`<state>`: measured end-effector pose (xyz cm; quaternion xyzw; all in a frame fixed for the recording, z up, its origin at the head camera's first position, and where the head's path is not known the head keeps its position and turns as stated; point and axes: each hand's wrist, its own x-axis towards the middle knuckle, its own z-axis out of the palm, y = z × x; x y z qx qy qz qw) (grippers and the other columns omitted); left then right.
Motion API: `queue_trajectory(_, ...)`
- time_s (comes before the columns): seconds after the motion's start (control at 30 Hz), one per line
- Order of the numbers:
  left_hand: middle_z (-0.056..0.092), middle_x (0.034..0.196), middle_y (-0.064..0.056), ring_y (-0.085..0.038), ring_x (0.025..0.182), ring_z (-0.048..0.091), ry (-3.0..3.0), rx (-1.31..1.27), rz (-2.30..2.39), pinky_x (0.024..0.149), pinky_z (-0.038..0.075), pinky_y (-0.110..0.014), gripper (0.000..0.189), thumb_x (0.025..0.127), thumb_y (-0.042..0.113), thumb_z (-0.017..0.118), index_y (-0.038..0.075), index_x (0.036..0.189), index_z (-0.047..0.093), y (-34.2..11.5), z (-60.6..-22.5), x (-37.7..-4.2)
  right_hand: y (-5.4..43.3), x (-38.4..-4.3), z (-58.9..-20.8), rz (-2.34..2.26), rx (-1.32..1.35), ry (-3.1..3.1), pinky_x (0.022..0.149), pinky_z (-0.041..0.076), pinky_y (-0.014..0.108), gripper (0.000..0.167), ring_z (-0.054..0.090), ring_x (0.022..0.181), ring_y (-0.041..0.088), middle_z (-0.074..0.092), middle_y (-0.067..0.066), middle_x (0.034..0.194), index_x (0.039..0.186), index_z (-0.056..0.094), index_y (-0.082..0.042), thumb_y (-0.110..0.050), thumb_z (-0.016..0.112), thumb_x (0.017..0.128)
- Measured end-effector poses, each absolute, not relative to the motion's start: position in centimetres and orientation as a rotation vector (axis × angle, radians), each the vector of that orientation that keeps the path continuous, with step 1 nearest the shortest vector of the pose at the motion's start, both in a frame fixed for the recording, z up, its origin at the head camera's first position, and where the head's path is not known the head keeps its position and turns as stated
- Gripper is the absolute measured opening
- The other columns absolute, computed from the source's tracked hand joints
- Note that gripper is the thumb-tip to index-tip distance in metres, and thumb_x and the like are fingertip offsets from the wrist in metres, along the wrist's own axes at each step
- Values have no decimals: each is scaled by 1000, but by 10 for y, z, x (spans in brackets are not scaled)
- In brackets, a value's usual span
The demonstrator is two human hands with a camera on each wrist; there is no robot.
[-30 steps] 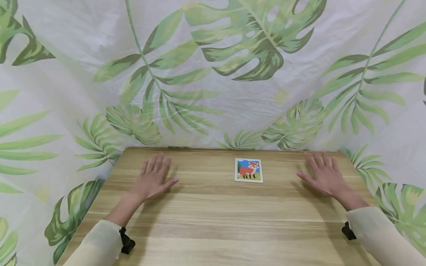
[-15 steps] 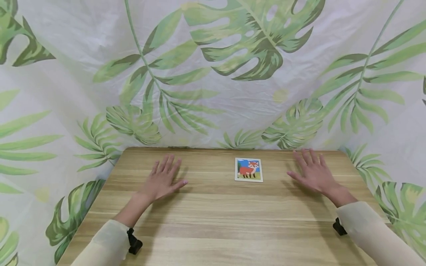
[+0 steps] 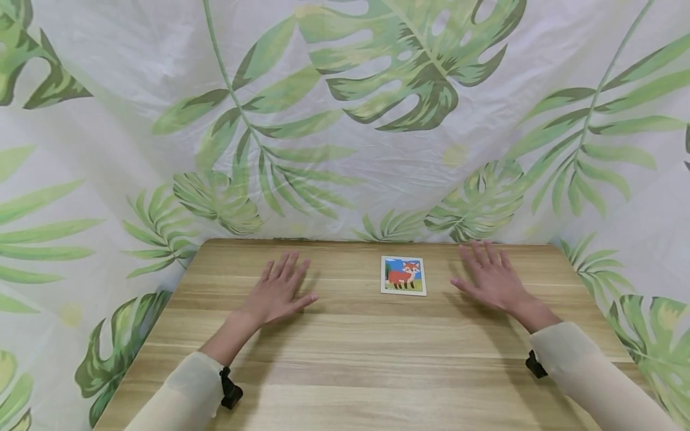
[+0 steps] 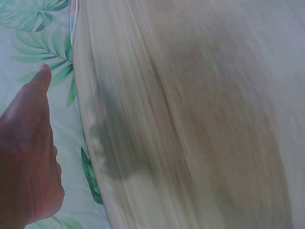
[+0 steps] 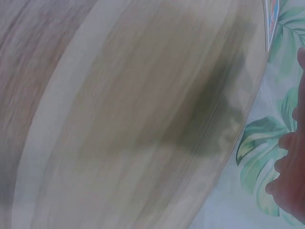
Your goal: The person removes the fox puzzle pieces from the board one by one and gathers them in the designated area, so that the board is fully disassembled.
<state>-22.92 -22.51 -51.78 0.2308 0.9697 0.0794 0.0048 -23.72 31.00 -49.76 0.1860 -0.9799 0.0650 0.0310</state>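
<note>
A square picture card (image 3: 403,276) with a white border lies flat near the back of the wooden table (image 3: 345,359); it shows a red fox on grass under blue sky. Left of it, my left hand (image 3: 275,294) is held palm down with spread, straight fingers and nothing in it. On the other side, closer to the card, my right hand (image 3: 493,280) is spread the same way and holds nothing. Both cast shadows on the wood. In the left wrist view the left hand (image 4: 31,143) appears at the edge, and the right wrist view catches part of the right hand (image 5: 290,157).
Behind the table hangs a pale cloth (image 3: 302,120) printed with green leaves, which also wraps both sides. The table's back edge (image 3: 334,240) runs right along the cloth. A small black device (image 3: 230,389) sits at the left cuff, another black device (image 3: 536,364) at the right.
Both hands have moved inward toward the card, the left hand to the right and the right hand to the left. The card has stayed in place.
</note>
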Motion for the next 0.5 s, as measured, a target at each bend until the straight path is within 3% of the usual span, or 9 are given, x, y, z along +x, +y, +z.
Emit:
queue_trajectory(0.37,7,177,-20,-43,163,10,3027,828,260,128,9,-66,93,103,73,45,12,170,22,-197,-519,-231,293,-242,-505,188,635,-3004,125,7,73,87,11,157,57,17,30,172,167,27,-3,-60,50,106)
queue_trajectory(0.5,11,176,-21,-42,163,11,3022,867,228,128,11,-66,93,103,72,45,11,170,23,-186,-521,-232,285,-243,-508,200,665,-3009,125,11,72,86,10,158,55,17,30,172,167,26,-2,-57,52,106)
